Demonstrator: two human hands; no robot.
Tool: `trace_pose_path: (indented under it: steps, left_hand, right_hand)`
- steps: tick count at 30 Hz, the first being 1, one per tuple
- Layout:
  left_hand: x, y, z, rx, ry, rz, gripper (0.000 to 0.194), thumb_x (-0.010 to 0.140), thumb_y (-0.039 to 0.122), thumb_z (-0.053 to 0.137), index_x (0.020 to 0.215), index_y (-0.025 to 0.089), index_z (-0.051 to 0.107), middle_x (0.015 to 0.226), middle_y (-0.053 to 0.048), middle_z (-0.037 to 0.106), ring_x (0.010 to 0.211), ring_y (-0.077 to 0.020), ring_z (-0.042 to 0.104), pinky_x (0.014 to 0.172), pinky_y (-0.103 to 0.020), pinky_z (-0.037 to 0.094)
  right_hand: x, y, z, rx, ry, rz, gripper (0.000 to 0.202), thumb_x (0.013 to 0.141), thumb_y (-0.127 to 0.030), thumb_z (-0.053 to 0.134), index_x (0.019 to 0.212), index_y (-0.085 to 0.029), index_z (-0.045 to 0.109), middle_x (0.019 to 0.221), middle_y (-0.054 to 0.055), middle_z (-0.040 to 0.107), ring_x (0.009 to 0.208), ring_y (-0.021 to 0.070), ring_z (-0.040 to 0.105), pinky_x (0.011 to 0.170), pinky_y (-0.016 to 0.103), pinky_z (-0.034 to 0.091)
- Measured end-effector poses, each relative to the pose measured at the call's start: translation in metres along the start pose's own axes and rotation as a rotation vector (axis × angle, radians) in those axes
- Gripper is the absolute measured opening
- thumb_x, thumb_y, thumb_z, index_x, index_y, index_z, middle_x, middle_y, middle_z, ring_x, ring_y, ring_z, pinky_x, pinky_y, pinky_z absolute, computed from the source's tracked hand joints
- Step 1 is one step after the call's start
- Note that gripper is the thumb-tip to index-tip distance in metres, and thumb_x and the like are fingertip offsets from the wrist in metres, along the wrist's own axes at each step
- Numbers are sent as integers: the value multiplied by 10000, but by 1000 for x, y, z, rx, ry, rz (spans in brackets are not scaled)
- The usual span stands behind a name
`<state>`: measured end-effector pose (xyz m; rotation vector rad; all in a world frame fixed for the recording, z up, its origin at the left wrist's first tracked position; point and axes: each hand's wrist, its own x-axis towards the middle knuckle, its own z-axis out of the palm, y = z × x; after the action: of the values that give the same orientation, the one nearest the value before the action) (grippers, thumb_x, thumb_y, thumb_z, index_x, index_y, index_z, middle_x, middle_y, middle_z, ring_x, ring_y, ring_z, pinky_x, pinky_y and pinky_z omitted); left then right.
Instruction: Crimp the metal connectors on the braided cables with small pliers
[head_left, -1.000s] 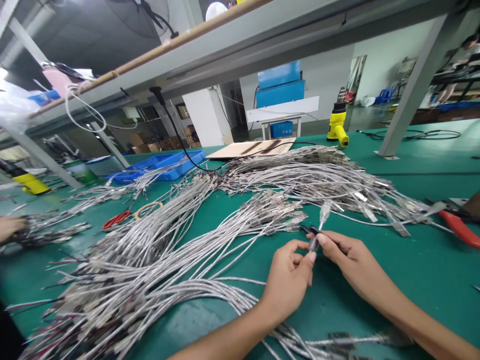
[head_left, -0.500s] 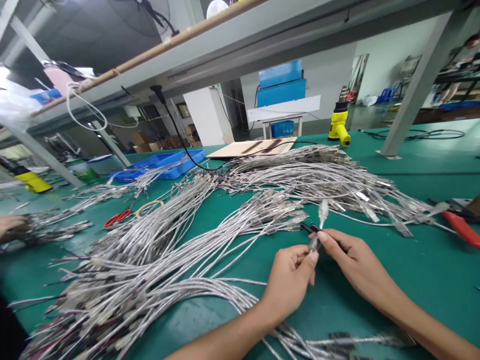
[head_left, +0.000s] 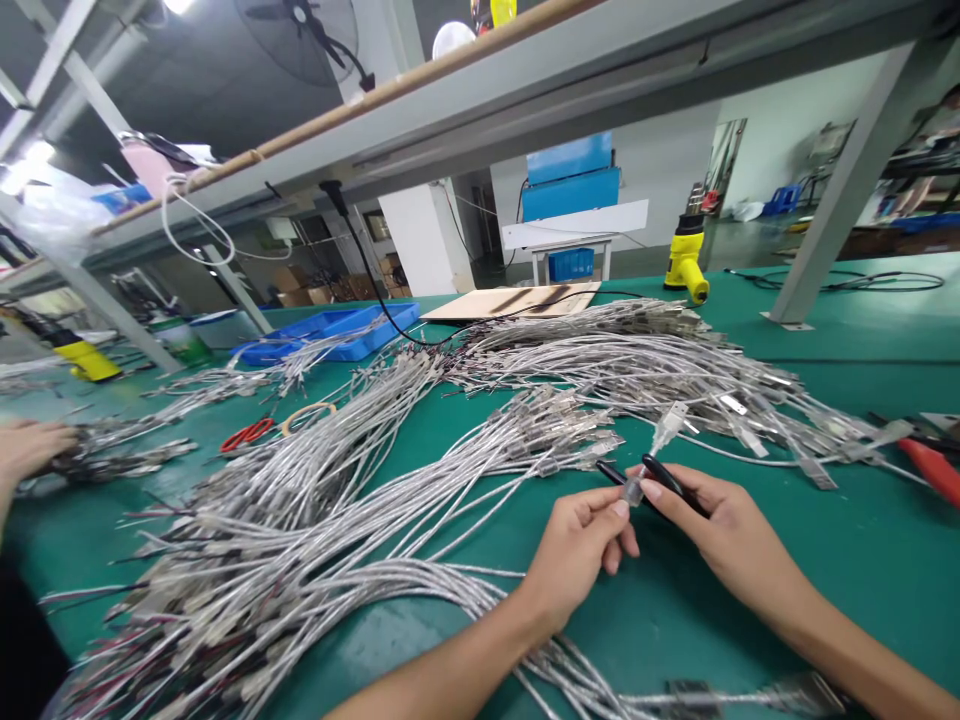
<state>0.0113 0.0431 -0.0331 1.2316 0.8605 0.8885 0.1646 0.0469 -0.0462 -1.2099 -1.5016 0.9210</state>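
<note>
A silver USB cable with a clear plug is held between my two hands, plug end pointing up and away. My left hand is closed, pinching the cable by a clear grey bead below the plug. Closed beside it, my right hand grips a tool with two black arms and has its fingertips at the bead. The tool's working end is hidden. Just left of my hands lies a bundle of similar silver cables; another bundle curves under my left forearm.
More cables are heaped behind. Red-handled scissors, a blue tray and a yellow tool stand farther back. A red-handled tool lies at right. Another person's hand is at far left. A shelf crosses overhead.
The plug has tilted to the right and shows more plainly. The tool's black arms appear wider apart, and more of it shows in my right hand. The view has shifted slightly.
</note>
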Motion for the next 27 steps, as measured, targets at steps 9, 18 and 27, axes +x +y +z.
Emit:
trace_pose_path:
  steps: [9, 18, 27]
  left_hand:
    - [-1, -2, 2, -46, 128, 55, 509, 731, 418, 608, 1079, 47, 604, 498, 44, 400, 458, -51, 290, 457, -212, 169]
    - [-4, -5, 7, 20, 75, 111, 422, 767, 408, 565, 968, 45, 642, 494, 49, 359, 468, -58, 278, 458, -215, 182]
    - [-5, -4, 11, 235, 297, 141, 223, 766, 245, 531, 900, 91, 620, 500, 54, 381, 455, -63, 292, 442, -204, 201]
  right_hand:
    - [-10, -8, 5, -70, -95, -24, 498, 860, -478, 419, 1224, -157, 533, 1083, 80, 642, 994, 245, 583, 855, 330, 461]
    - [-10, 2, 3, -359, -39, -107, 390, 866, -450, 398, 1037, -175, 614, 843, 64, 687, 809, 244, 631, 727, 313, 485]
    - [-9, -10, 7, -106, -104, -55, 456, 863, -437, 427, 1206, -159, 539, 863, 63, 672, 822, 240, 616, 812, 354, 472]
